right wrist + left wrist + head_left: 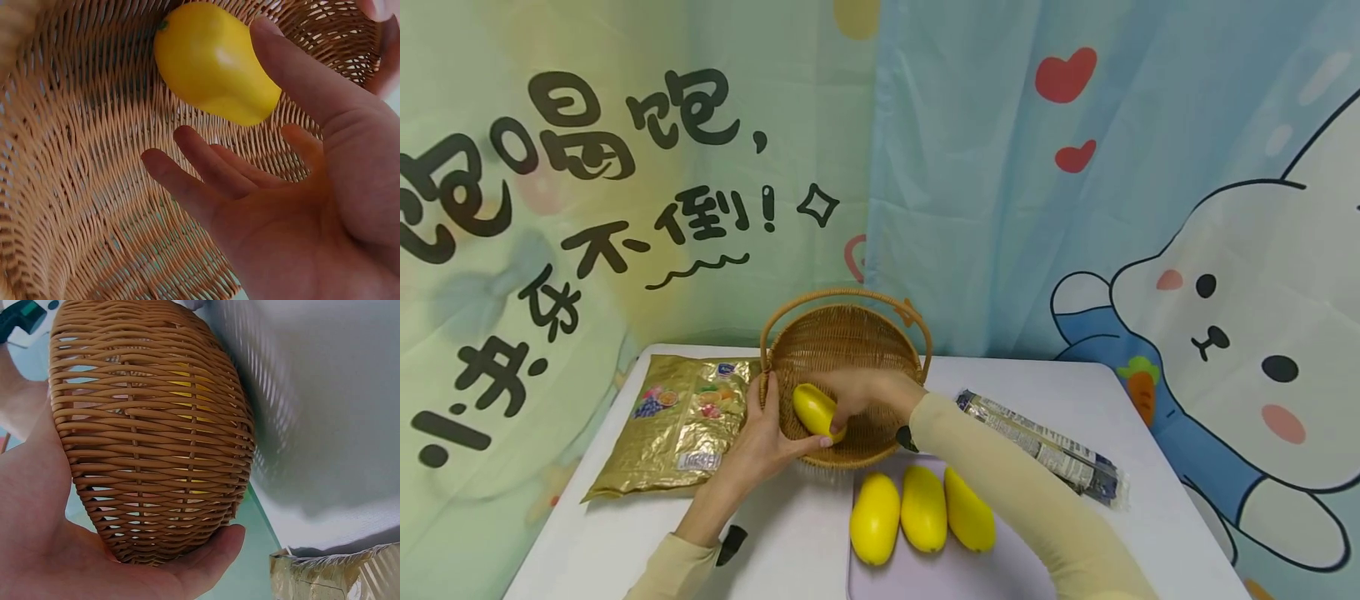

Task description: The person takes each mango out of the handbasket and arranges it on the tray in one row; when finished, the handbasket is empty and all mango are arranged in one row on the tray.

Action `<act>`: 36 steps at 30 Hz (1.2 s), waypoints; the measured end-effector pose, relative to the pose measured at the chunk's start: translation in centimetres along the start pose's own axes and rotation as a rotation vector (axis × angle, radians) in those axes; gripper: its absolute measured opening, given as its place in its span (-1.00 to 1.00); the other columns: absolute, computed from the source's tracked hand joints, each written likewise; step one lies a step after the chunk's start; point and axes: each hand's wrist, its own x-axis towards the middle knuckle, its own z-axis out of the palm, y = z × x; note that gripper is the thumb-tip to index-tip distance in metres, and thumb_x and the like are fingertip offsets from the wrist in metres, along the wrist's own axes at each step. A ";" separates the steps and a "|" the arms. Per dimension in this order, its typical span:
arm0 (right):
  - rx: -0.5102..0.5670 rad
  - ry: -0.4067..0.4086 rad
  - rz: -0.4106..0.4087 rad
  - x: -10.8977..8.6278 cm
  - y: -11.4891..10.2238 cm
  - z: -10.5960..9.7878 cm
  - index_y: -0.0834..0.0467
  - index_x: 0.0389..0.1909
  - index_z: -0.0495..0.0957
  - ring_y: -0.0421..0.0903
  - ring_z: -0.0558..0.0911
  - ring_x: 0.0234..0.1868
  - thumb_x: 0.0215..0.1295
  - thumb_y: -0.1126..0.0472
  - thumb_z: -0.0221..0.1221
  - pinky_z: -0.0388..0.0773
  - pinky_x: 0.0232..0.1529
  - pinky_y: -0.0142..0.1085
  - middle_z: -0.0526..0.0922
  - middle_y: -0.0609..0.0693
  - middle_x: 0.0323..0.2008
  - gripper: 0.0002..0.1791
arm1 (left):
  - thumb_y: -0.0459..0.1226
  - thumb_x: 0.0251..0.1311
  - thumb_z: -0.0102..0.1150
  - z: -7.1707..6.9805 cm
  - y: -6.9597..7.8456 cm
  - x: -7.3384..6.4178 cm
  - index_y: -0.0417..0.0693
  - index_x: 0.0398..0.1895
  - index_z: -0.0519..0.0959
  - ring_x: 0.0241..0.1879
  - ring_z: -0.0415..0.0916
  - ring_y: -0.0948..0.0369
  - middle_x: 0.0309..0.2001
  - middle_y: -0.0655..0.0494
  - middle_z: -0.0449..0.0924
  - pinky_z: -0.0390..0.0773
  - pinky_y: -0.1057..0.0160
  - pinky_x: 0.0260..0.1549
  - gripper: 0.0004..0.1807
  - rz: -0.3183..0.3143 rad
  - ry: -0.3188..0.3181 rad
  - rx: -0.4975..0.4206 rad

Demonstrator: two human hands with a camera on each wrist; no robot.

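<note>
A round brown wicker basket [850,337] with a hoop handle is tilted, its opening facing me. My left hand [760,442] grips its left side, thumb at the rim; in the left wrist view the fingers lie round the woven wall [150,431]. One yellow papaya [215,62] lies inside the basket. My right hand [281,212] is inside too, fingers spread apart and palm showing, the thumb in front of the papaya's edge. Whether the thumb touches it I cannot tell. Three more yellow papayas [923,510] lie side by side below the basket.
The three papayas lie on a pale purple tray [1015,575], partly under my right forearm. A gold fruit-printed bag [677,425] lies left of the basket. A long dark-and-silver packet [1041,442] lies to the right on the white table [1157,550]. A printed curtain hangs behind.
</note>
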 end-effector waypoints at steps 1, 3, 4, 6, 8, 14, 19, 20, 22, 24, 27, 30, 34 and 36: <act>0.006 -0.004 0.005 0.2 0.0 0.1 -0.07 0.64 -0.05 0.03 0.34 0.50 0.20 0.23 0.45 0.33 0.46 -0.04 0.22 0.05 0.56 0.12 | 0.28 -0.04 0.47 0.0 -0.1 0.0 -0.20 0.64 -0.37 0.42 0.18 -0.40 0.60 -0.29 -0.53 0.46 -0.21 0.25 0.50 0.002 0.003 0.002; 0.014 -0.009 0.015 0.5 0.0 0.4 -0.09 0.64 -0.05 0.04 0.32 0.51 0.19 0.22 0.46 0.32 0.46 -0.03 0.19 0.04 0.57 0.13 | 0.29 -0.04 0.47 0.1 -0.1 -0.1 -0.21 0.64 -0.36 0.41 0.20 -0.40 0.60 -0.30 -0.52 0.47 -0.21 0.24 0.51 0.008 0.009 0.001; 0.013 -0.008 0.018 0.6 0.0 0.6 -0.09 0.64 -0.04 0.05 0.32 0.51 0.18 0.22 0.46 0.32 0.46 -0.03 0.18 0.04 0.58 0.13 | 0.29 -0.05 0.47 0.1 -0.1 -0.1 -0.21 0.64 -0.36 0.40 0.22 -0.40 0.60 -0.30 -0.52 0.48 -0.21 0.23 0.51 0.010 0.011 0.002; 0.016 -0.008 0.026 0.8 0.1 0.8 -0.10 0.63 -0.03 0.06 0.30 0.52 0.17 0.22 0.47 0.31 0.47 -0.01 0.15 0.04 0.59 0.12 | 0.29 -0.05 0.47 0.1 -0.1 -0.1 -0.23 0.63 -0.35 0.39 0.22 -0.41 0.59 -0.31 -0.51 0.48 -0.21 0.23 0.51 0.019 0.018 -0.002; 0.013 -0.004 0.038 0.9 0.2 1.0 -0.11 0.63 -0.01 0.07 0.30 0.52 0.16 0.22 0.47 0.30 0.47 0.01 0.13 0.03 0.60 0.12 | 0.29 -0.05 0.48 0.1 -0.1 -0.2 -0.22 0.63 -0.35 0.39 0.23 -0.41 0.59 -0.30 -0.51 0.49 -0.21 0.22 0.51 0.019 0.018 -0.002; 0.021 0.005 0.027 1.2 0.4 1.4 -0.08 0.62 0.02 0.06 0.26 0.54 0.19 0.26 0.45 0.26 0.49 0.01 0.12 0.03 0.60 0.08 | 0.29 -0.06 0.48 0.1 -0.2 -0.2 -0.22 0.63 -0.36 0.39 0.23 -0.41 0.59 -0.30 -0.53 0.49 -0.20 0.22 0.52 0.013 0.012 0.006; 0.003 0.022 0.018 1.3 0.4 1.5 -0.10 0.60 0.07 0.05 0.25 0.54 0.18 0.26 0.46 0.27 0.49 0.01 0.17 0.02 0.58 0.05 | 0.30 -0.07 0.48 0.1 -0.2 -0.1 -0.19 0.64 -0.37 0.41 0.20 -0.39 0.60 -0.28 -0.54 0.47 -0.19 0.25 0.52 0.010 0.007 0.002; 0.000 0.023 0.017 1.4 0.5 1.5 -0.10 0.60 0.08 0.05 0.25 0.54 0.17 0.26 0.46 0.27 0.49 0.01 0.17 0.02 0.58 0.05 | 0.30 -0.06 0.47 0.1 -0.2 -0.1 -0.20 0.64 -0.37 0.41 0.21 -0.39 0.60 -0.29 -0.54 0.48 -0.19 0.24 0.52 0.010 0.005 0.003; -0.009 0.029 0.015 1.5 0.5 1.5 -0.11 0.59 0.09 0.04 0.25 0.54 0.16 0.23 0.47 0.27 0.49 0.01 0.18 0.01 0.58 0.05 | 0.31 -0.06 0.47 0.1 -0.2 -0.1 -0.20 0.63 -0.37 0.39 0.24 -0.40 0.59 -0.31 -0.54 0.49 -0.19 0.23 0.52 0.010 0.003 0.007; -0.010 0.030 0.008 1.5 0.5 1.5 -0.11 0.59 0.09 0.03 0.27 0.54 0.16 0.21 0.48 0.28 0.48 0.00 0.19 -0.01 0.57 0.05 | 0.31 -0.07 0.47 0.1 -0.1 -0.1 -0.20 0.63 -0.38 0.38 0.26 -0.40 0.59 -0.31 -0.54 0.50 -0.19 0.21 0.53 0.008 0.002 0.008; -0.006 0.032 -0.014 1.6 0.5 1.6 -0.09 0.59 0.10 0.02 0.27 0.53 0.17 0.17 0.48 0.28 0.49 -0.01 0.19 -0.01 0.57 0.03 | 0.31 -0.08 0.48 0.0 0.0 -0.2 -0.18 0.64 -0.39 0.38 0.25 -0.40 0.60 -0.30 -0.55 0.51 -0.19 0.21 0.54 0.000 -0.003 0.004; -0.001 0.034 -0.032 1.7 0.6 1.7 -0.08 0.59 0.09 0.02 0.26 0.54 0.18 0.15 0.47 0.26 0.50 -0.01 0.17 0.00 0.58 0.03 | 0.32 -0.08 0.47 0.1 -0.1 -0.1 -0.17 0.64 -0.40 0.41 0.20 -0.41 0.60 -0.30 -0.57 0.50 -0.19 0.22 0.54 -0.007 -0.009 0.003; -0.003 0.037 -0.036 1.8 0.5 1.9 -0.10 0.60 0.06 0.05 0.27 0.53 0.19 0.15 0.46 0.26 0.50 0.00 0.18 0.01 0.58 0.05 | 0.34 -0.09 0.45 0.1 -0.1 -0.2 -0.17 0.64 -0.40 0.41 0.18 -0.43 0.59 -0.33 -0.58 0.49 -0.21 0.22 0.55 -0.013 -0.013 0.007; -0.005 0.039 -0.039 1.8 0.5 2.0 -0.11 0.61 0.06 0.05 0.29 0.52 0.18 0.15 0.47 0.26 0.49 0.01 0.20 0.02 0.57 0.05 | 0.35 -0.09 0.45 0.1 -0.1 -0.2 -0.17 0.64 -0.39 0.40 0.19 -0.44 0.59 -0.34 -0.57 0.50 -0.22 0.21 0.55 -0.015 -0.013 0.011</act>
